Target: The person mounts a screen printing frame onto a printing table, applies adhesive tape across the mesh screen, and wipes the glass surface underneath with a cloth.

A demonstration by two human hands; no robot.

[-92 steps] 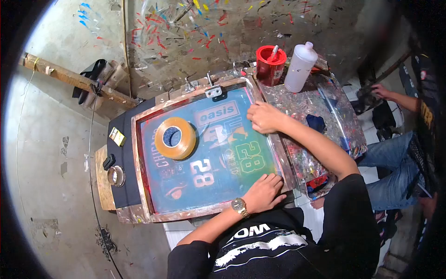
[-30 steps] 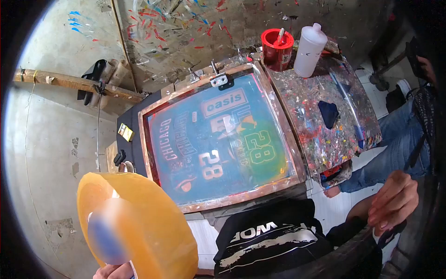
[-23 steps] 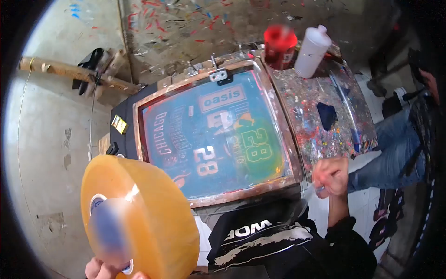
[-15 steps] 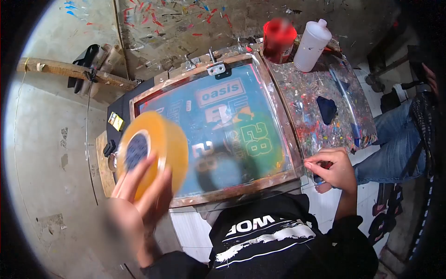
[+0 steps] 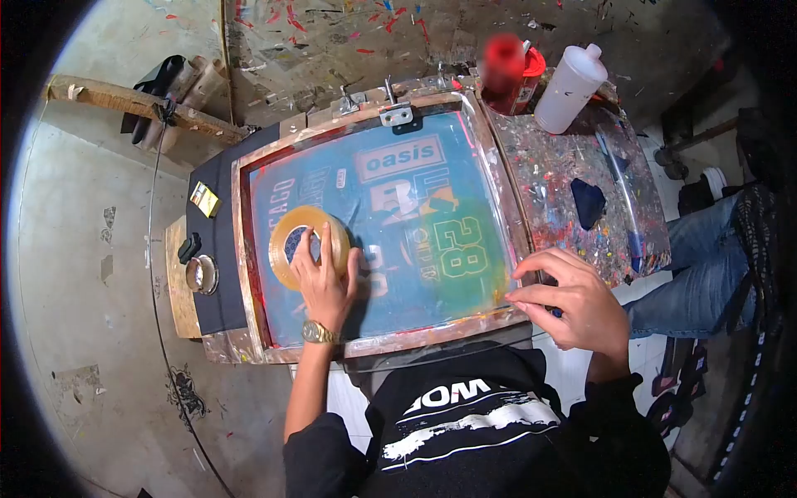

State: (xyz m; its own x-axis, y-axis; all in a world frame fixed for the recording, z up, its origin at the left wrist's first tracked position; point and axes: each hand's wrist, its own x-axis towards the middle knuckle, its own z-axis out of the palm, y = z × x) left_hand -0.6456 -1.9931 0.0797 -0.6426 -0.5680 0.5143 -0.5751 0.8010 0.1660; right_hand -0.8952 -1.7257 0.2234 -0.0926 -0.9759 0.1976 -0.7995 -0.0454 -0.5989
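Note:
My left hand (image 5: 325, 286) grips a wide roll of clear yellowish packing tape (image 5: 286, 266), with fingers over its rim and at its patterned core. The roll lies on or just above the left part of a screen-printing frame (image 5: 249, 290); contact is unclear. The blue mesh (image 5: 332, 207) bears several designs, including "oasis" and "28", with a green-yellow patch around the "28". My right hand (image 5: 573, 303) is at the frame's lower right corner, its fingers bent in a pinch. Whatever is between those fingertips is too small to make out.
A hinge clamp (image 5: 398, 114) holds the frame's far edge. On the paint-splattered board to the right stand a red tub (image 5: 502, 79) and a white bottle (image 5: 571, 90), near a dark cloth (image 5: 588, 203). A yellow packet (image 5: 204, 200) lies left. Another person's jeans (image 5: 706, 266) show at right.
My left hand has brought the tape roll down and right, from close to the camera to the mesh. My right hand has shifted slightly left, over the frame's corner.

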